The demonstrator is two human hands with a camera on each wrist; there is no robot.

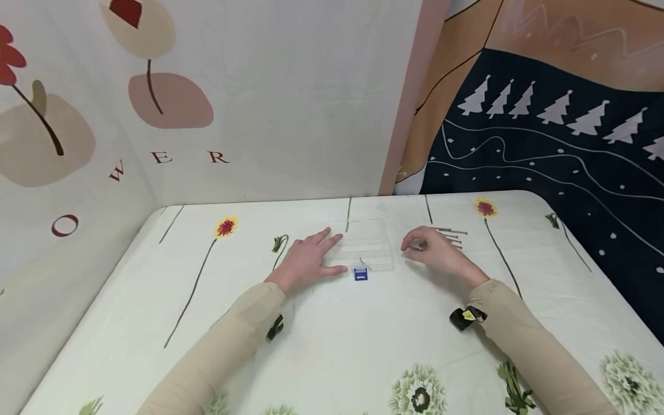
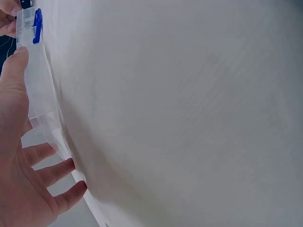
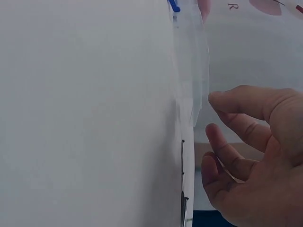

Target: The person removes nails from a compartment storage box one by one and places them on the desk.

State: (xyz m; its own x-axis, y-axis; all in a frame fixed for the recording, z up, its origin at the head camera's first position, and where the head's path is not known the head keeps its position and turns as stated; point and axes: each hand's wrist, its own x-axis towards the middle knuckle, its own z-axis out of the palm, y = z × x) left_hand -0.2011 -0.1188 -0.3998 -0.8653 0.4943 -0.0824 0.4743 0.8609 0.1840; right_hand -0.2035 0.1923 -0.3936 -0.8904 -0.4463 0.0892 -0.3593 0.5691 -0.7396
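A clear plastic box [image 1: 365,245] with inner dividers lies on the table, its blue latch [image 1: 360,273] on the near side. My left hand [image 1: 310,258] rests at the box's left side with fingers spread, the thumb along the near edge. In the left wrist view, the thumb of that hand [image 2: 19,123] overlaps the box wall [image 2: 40,80]. Just right of the box, my right hand [image 1: 433,249] has bent fingers, thumb and index tips close together; I cannot tell whether they pinch anything. Several thin metal nails [image 1: 452,231] lie beside and partly behind this hand.
A flower-printed white cloth [image 1: 337,346] covers the table. Printed fabric [image 1: 290,104] hangs behind the far edge, with a dark tree-patterned cloth [image 1: 519,150] at the right. A black wrist strap [image 1: 461,318] is on the right sleeve.
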